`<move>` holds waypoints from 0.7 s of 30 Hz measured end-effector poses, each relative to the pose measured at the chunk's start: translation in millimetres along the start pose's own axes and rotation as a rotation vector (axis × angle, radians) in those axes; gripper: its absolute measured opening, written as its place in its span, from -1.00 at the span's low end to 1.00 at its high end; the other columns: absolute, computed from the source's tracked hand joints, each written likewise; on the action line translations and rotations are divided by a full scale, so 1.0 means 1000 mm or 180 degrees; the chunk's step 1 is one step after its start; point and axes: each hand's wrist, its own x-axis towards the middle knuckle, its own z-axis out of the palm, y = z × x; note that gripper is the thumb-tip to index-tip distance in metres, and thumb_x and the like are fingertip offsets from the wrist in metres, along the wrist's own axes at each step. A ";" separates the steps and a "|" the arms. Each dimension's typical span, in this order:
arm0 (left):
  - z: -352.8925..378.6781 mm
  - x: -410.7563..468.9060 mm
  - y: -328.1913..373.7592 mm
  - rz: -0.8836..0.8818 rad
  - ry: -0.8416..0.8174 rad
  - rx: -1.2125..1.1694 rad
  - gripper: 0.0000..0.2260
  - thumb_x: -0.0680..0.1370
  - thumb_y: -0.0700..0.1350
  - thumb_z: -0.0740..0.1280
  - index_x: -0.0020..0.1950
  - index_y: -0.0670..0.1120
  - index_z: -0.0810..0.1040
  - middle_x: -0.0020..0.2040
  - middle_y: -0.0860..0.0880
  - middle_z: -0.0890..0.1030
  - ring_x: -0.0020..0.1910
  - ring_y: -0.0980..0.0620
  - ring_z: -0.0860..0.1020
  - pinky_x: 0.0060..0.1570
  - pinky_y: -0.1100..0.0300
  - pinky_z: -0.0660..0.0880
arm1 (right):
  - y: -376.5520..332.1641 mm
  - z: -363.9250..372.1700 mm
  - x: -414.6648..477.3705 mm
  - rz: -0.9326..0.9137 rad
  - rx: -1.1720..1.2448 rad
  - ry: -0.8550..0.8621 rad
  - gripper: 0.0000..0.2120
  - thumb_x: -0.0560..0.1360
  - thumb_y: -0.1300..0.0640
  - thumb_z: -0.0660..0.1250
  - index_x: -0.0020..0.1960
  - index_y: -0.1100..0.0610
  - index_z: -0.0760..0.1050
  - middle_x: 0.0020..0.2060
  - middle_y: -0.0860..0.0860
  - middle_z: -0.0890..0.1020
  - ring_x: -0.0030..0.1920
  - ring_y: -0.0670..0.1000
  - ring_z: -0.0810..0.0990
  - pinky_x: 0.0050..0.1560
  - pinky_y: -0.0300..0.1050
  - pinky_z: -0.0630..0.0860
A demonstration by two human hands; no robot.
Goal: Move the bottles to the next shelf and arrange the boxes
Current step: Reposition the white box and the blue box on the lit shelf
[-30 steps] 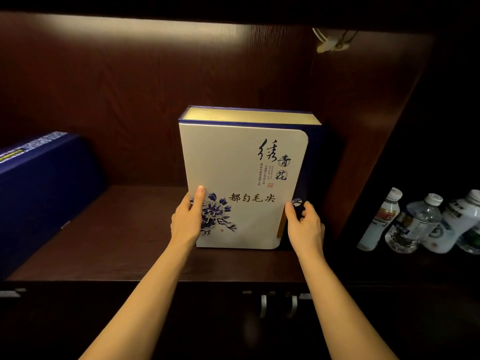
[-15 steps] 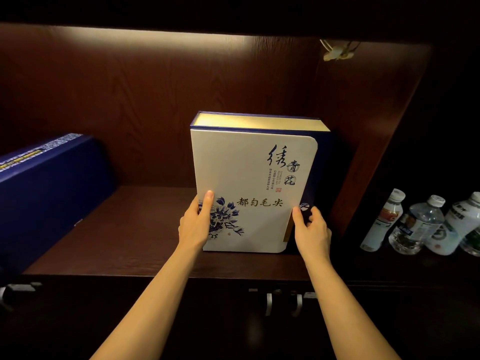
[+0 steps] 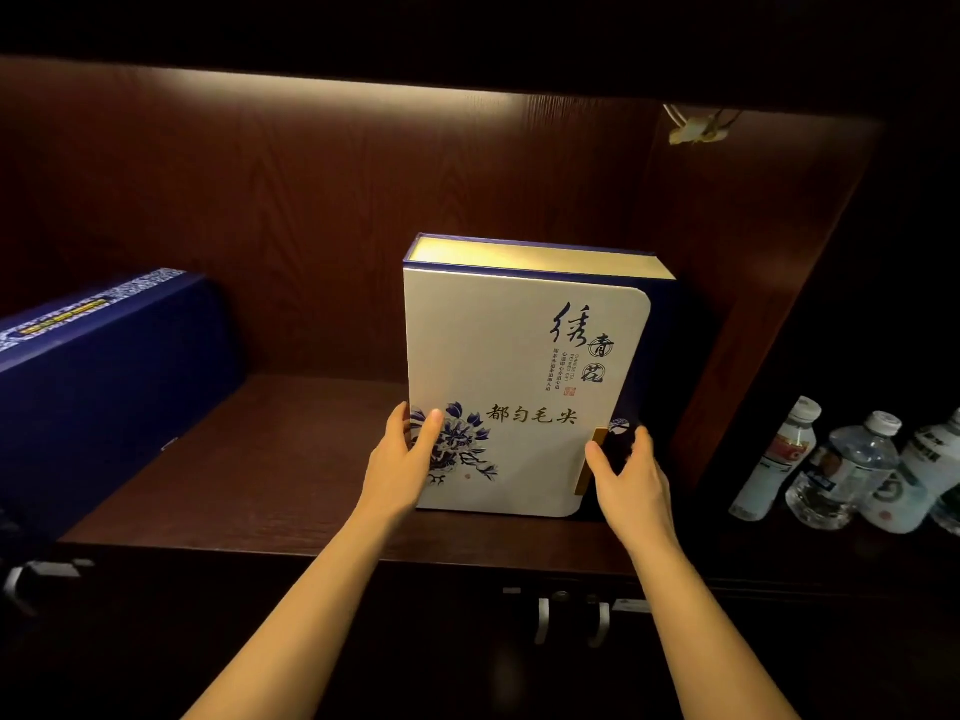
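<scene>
1. Task item position: the white rectangular cardboard box with a blue flower print and navy edges [image 3: 519,387] stood upright on the dark wooden shelf [image 3: 270,470], on its right half and near the right partition. It was well apart from the dark navy rectangular box [image 3: 104,387] at the far left.

2. Hand state: my left hand [image 3: 397,465] gripped the white box's lower left edge, thumb on the front face. My right hand [image 3: 634,485] gripped the lower right edge beside the gold clasp.

3. Progress: the clear plastic bottles with white caps [image 3: 841,470] stood grouped in the next compartment to the right, so I judged the bottle step done. I judged that box arranging was in hand. The white box was not yet released, and the navy box possibly remained to be set.

4. Limits of view:
- My fingers behind the white box were hidden.
- The navy box ran off the left frame edge, and the rightmost bottle off the right edge.
- Bottle count and labels were unclear in the dim light.
- The pale fitting [image 3: 696,129] at the upper right could not be identified.
</scene>
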 end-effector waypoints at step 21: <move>-0.102 -0.090 -0.024 0.0595 0.0772 0.0626 -0.64 0.57 0.20 0.28 0.32 0.11 0.49 0.09 0.21 0.60 0.08 0.28 0.54 0.10 0.21 0.49 | -0.045 0.000 -0.087 -0.1105 -0.0237 0.0184 -0.50 0.57 0.03 0.36 0.47 0.06 0.35 0.41 -0.02 0.43 0.44 0.03 0.37 0.38 -0.03 0.34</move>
